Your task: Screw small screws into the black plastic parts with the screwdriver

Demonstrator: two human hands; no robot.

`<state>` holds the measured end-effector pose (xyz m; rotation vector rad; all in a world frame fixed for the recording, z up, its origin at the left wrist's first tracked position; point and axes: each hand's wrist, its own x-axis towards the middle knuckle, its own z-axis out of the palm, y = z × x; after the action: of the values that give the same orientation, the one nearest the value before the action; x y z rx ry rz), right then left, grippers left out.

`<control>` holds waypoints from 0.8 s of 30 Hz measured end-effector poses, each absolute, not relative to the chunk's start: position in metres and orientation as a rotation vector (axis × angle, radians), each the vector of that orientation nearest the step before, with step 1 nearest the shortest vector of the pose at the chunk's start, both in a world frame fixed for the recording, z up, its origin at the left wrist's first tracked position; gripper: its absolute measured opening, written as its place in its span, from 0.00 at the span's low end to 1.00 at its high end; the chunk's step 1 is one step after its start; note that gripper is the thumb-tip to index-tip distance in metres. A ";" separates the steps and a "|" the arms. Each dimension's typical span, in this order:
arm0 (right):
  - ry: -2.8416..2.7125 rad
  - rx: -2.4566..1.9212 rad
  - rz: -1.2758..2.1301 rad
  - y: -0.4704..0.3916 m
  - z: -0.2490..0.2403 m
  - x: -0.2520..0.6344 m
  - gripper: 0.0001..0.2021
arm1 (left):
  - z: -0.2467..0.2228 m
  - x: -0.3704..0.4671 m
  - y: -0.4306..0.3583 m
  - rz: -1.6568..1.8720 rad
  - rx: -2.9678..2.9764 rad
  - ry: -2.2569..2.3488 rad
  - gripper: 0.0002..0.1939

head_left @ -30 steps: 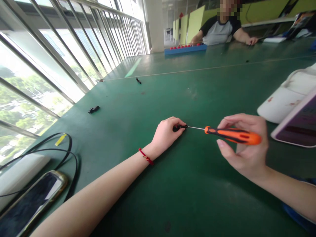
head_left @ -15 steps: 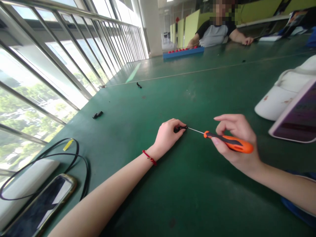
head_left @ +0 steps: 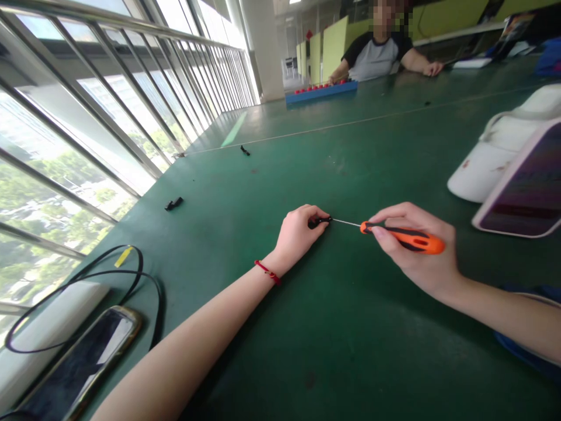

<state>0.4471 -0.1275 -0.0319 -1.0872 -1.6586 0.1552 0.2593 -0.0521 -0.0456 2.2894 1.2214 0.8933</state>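
Note:
My left hand (head_left: 298,233) rests on the green table (head_left: 280,356), pinching a small black part (head_left: 319,221) between thumb and fingers. A red cord bracelet (head_left: 267,272) circles that wrist. My right hand (head_left: 416,254) is closed round the orange and black handle of a screwdriver (head_left: 418,240). Its thin shaft points left, and the tip meets the right end of the black part. Two more small black pieces lie apart on the table, one at the left (head_left: 174,203) and one farther back (head_left: 245,150).
At lower left lie a phone (head_left: 83,365), a white case (head_left: 56,333) and a looped black cable (head_left: 161,310). A white bottle (head_left: 486,166) and an upright tablet-like device (head_left: 521,181) stand right. Across the table sits a person (head_left: 377,55) by a blue rack (head_left: 322,92). Railings (head_left: 144,96) border the left.
The fingers of my right hand have closed onto the screwdriver handle, with the index finger now near its collar. The handle has tilted slightly. The view has shifted a little.

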 end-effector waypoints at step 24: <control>-1.696 -1.028 0.138 -0.132 -0.033 0.452 0.10 | -0.049 0.258 -0.050 0.895 2.267 1.203 0.07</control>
<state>0.4520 -0.1320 -0.0334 -1.0283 -1.6963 0.1381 0.2585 -0.0499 -0.0486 2.2668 1.2029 0.8947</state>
